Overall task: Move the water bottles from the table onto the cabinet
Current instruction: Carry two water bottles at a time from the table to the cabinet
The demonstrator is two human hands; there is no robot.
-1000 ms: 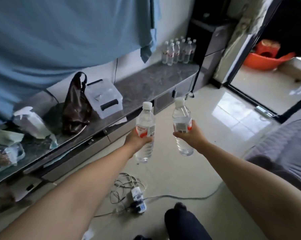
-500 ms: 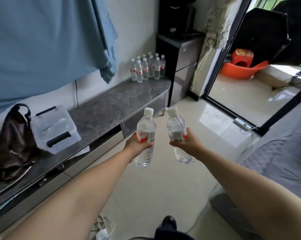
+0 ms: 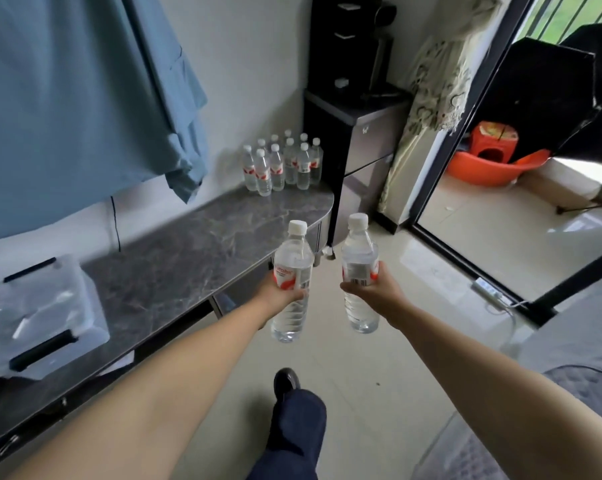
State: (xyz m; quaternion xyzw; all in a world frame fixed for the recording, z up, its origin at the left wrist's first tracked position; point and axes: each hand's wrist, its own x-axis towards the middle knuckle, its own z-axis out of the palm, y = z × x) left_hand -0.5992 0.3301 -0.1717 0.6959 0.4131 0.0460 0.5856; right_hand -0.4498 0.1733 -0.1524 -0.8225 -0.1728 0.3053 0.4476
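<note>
Pale glossy tiled floor (image 3: 379, 368) reflecting daylight from a black-framed sliding glass door (image 3: 465, 161) ahead and to the right of the hands. White wall (image 3: 251, 64) to the left, partly covered by a hanging blue cloth (image 3: 67, 98). Tall black appliance (image 3: 355, 109) in the corner beyond the hands, beside a patterned cream curtain (image 3: 438, 74).
</note>
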